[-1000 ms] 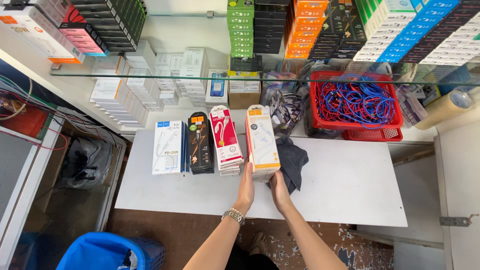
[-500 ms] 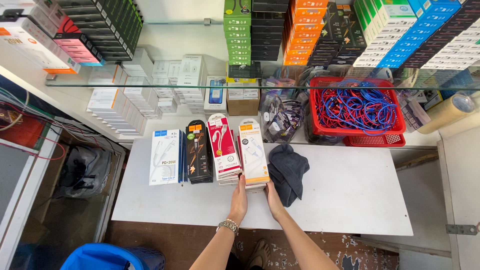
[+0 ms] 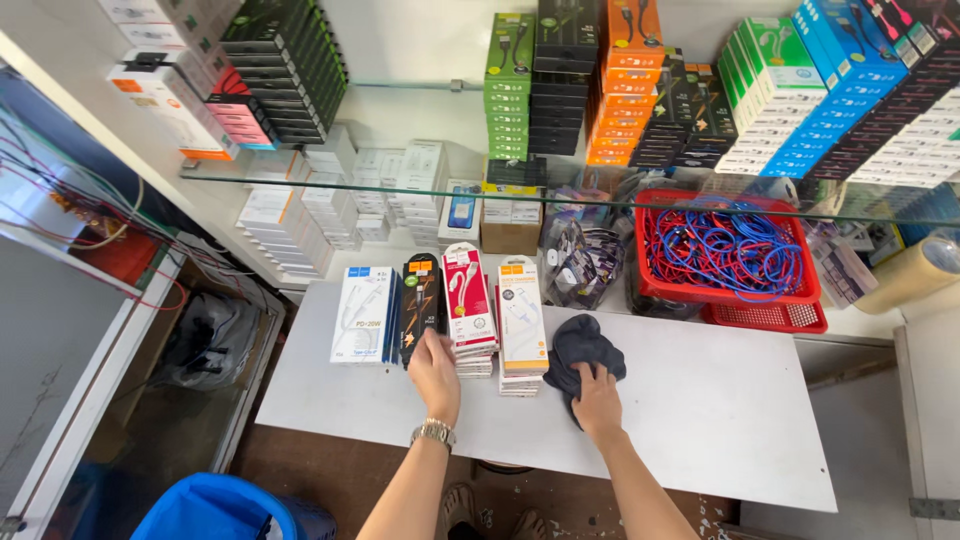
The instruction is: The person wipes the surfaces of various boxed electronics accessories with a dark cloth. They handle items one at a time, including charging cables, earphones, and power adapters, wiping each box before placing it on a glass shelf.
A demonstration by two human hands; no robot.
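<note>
2 hands on table (image 3: 700,420): left grip (image 3: 436,368) spread beside black box (image 3: 421,307), right grip (image 3: 598,396) pinching dark cloth (image 3: 583,345).

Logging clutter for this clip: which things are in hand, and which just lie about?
In hand:
left hand at the black packet and red-white packet stack
right hand on the dark cloth

Lying about:
red basket of cables
tape roll
blue bin

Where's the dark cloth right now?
In the head view, the dark cloth lies on the white table, right of the box stacks, under the right hand.
</note>
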